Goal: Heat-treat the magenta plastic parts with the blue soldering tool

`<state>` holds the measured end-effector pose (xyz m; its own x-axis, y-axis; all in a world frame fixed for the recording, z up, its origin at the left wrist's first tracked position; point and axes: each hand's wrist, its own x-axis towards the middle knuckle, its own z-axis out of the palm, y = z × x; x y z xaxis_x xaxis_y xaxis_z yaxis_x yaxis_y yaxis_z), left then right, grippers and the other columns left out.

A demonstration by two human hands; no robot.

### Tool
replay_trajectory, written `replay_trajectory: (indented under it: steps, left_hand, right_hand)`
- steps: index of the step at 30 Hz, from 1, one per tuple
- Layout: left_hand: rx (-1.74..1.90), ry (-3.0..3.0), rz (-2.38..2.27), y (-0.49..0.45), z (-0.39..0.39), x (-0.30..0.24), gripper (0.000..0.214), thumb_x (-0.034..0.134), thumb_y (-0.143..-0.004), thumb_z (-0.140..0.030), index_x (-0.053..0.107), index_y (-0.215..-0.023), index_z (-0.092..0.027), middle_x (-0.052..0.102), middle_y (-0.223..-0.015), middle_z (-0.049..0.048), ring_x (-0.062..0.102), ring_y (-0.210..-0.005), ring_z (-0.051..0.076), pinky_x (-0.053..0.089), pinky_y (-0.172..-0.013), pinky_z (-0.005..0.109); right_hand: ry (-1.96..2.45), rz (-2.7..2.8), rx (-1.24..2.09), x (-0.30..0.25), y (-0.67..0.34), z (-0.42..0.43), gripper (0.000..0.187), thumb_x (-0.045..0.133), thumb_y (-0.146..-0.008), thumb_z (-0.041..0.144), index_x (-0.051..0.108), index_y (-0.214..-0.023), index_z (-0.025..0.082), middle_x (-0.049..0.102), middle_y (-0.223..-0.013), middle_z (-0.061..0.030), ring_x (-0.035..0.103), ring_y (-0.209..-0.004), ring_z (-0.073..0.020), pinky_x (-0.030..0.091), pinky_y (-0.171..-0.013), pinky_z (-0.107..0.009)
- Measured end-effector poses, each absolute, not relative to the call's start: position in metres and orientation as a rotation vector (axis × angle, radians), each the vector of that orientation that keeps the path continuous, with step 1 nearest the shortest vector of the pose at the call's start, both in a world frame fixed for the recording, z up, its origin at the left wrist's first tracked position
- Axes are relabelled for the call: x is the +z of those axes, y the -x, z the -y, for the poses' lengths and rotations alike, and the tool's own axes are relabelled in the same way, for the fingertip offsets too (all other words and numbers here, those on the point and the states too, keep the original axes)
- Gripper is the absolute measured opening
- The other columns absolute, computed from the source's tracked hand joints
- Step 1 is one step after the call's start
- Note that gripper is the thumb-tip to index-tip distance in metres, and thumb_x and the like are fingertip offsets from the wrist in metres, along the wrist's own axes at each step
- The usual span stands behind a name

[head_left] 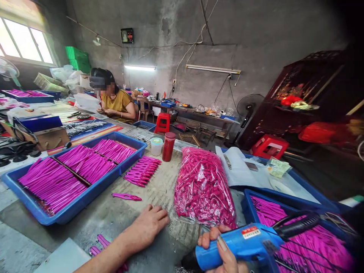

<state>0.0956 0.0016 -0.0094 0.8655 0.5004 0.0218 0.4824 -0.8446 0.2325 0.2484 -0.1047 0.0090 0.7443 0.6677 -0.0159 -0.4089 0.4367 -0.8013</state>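
My right hand [220, 246] is closed round the grip of a blue electric screwdriver [241, 244] at the bottom of the view, its black nose pointing left and down. My left hand [149, 225] lies palm down on the grey table [113, 216] with its fingers stretched toward a clear bag of pink plastic parts [203, 187]. It holds nothing that I can see. A single pink part [126, 196] lies on the table beyond my left hand. A few more pink parts [99, 244] sit beside my left forearm.
A long blue tray [76, 204] of pink parts lies at left, a second blue tray [298, 235] at right under the tool's cable. A stack of pink parts [143, 170], a red flask [168, 146] and a small tub [156, 146] stand behind. Another person [115, 100] works at the far left.
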Motion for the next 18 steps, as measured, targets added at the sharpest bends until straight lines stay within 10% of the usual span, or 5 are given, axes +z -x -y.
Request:
replay_trajectory:
  steps: [18]
  left_hand:
    - [0.127,-2.801,-0.949,-0.08,-0.004,-0.009,0.014,0.045,-0.088,-0.013,0.057,-0.085,-0.02,0.062,-0.092,0.0004,0.05,-0.088,0.019,0.028,-0.075,0.034]
  right_hand:
    - [0.857,0.315,0.669,0.003,-0.25,0.103,0.029,0.067,-0.067,0.034,0.052,-0.088,0.021,0.053,-0.066,0.0039,0.05,-0.052,-0.0118,0.042,-0.053,-0.027]
